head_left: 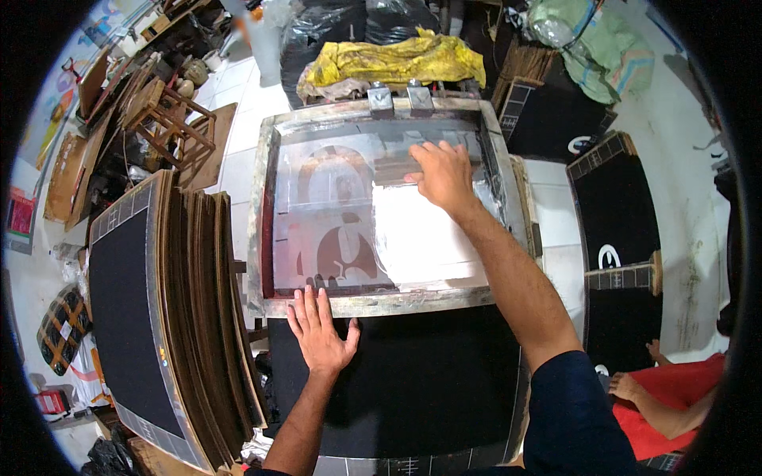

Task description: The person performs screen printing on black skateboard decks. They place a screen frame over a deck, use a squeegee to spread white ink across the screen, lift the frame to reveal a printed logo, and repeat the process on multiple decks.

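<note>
A screen printing frame (260,230) with worn wooden sides lies over a black fabric-covered board (397,381). Its mesh (317,214) bears faint curved shapes, and a wide patch of white ink (429,230) covers the right part. My right hand (444,174) reaches to the far right of the mesh, fingers bent over a flat squeegee (389,168) at the ink's far edge; my palm hides part of it. At the near side my left hand (320,333) lies flat, fingertips on the frame's edge, holding nothing. Two metal hinge clamps (381,101) grip the far side.
A tall stack of boards (206,301) stands close on the left. More black boards (619,214) lean at right, near another person's hand (627,387) and red clothing (675,397). Behind the frame lies a yellow cloth (397,62). A wooden stool (163,119) stands far left.
</note>
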The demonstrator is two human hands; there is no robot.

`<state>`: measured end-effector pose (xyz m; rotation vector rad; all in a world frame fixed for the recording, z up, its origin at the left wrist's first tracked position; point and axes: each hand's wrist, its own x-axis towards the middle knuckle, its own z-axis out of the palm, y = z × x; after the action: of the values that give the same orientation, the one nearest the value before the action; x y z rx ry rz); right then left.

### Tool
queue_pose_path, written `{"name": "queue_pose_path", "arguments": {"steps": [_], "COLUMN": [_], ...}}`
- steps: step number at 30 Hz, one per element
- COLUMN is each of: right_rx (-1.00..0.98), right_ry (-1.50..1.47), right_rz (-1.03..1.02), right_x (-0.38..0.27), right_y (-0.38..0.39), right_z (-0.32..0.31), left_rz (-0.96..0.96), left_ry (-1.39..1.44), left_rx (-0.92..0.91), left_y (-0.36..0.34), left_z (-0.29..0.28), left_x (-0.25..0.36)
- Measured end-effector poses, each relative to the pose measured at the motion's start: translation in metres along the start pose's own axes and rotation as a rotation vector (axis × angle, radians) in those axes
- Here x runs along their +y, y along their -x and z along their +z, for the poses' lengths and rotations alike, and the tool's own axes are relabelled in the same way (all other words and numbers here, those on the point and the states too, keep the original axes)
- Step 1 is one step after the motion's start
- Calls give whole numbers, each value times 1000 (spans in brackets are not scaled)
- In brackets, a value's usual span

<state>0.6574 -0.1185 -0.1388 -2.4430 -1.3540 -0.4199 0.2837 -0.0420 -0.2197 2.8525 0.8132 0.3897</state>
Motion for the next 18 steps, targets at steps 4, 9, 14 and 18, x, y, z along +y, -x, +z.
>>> {"name": "queue_pose_path", "arguments": {"steps": [4, 9, 14, 18], "right_rx": [-201, -278, -205, -144], "right_ry": [-34, -28, -27, -5], "right_rz": [-56, -207, -202, -141], "right_x": [-4, -24, -39, -46], "right_y": [14, 56, 115, 145], "right_z": [-8, -36, -67, -72], "left_rz": [6, 2, 31, 11], "left_ry": [-4, -10, 34, 31], "left_rx": [-2, -1, 33, -1], "left_y": [-1, -2, -3, 2], "left_z": [1, 0, -1, -7], "left_x": [-1, 0, 0, -1]}}
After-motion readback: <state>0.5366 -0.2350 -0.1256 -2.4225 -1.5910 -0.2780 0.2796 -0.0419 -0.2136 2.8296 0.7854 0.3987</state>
